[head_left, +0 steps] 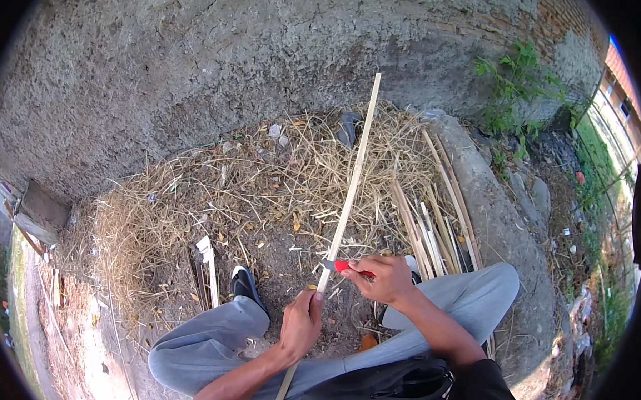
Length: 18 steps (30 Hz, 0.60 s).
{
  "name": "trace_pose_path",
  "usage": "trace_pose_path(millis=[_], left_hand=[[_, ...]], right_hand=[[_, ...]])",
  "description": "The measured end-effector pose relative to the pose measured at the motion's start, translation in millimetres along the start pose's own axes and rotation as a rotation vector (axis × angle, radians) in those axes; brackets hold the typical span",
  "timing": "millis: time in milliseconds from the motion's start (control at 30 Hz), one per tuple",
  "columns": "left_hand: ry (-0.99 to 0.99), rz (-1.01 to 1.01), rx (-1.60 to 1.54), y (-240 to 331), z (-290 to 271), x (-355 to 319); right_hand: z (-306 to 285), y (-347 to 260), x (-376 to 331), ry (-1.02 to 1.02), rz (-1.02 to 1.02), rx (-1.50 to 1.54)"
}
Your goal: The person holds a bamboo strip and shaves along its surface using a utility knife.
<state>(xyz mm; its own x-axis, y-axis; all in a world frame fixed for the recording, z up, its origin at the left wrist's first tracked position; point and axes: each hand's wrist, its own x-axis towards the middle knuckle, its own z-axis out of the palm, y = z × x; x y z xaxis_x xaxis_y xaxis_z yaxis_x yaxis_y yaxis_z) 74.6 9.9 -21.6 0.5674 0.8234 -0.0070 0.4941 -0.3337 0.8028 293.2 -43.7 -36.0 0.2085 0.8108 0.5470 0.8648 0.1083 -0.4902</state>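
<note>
A long pale strip (355, 179), bamboo or wood, slants upward from my lap toward the wall. My left hand (301, 319) is closed round its lower part, and the tail end passes beneath my left forearm. Just above that grip, my right hand (380, 278) holds a red-handled knife (341, 266). Its short grey blade lies against the strip's face. My fingers hide most of the knife's handle, so its exact type cannot be made out.
Straw (379, 174) and shavings cover the ground before a rough wall (219, 60). Several split strips (433, 237) lie by my right knee; a few pieces (210, 267) stand near my left shoe (249, 286). A black bag (376, 392) rests on my lap. A green plant (515, 83) grows at the wall.
</note>
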Motion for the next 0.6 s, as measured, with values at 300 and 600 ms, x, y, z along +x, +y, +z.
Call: trace_pose_path(millis=[300,600], left_hand=[[-0.052,0.006,0.018,6.6,-5.2,-3.0],[-0.067,0.012,0.049,11.5,-9.3,-3.0]], right_hand=[[-1.8,0.0,1.5,0.043,-0.005,0.001],[-2.5,1.3,1.8,0.047,-0.023,-0.009]])
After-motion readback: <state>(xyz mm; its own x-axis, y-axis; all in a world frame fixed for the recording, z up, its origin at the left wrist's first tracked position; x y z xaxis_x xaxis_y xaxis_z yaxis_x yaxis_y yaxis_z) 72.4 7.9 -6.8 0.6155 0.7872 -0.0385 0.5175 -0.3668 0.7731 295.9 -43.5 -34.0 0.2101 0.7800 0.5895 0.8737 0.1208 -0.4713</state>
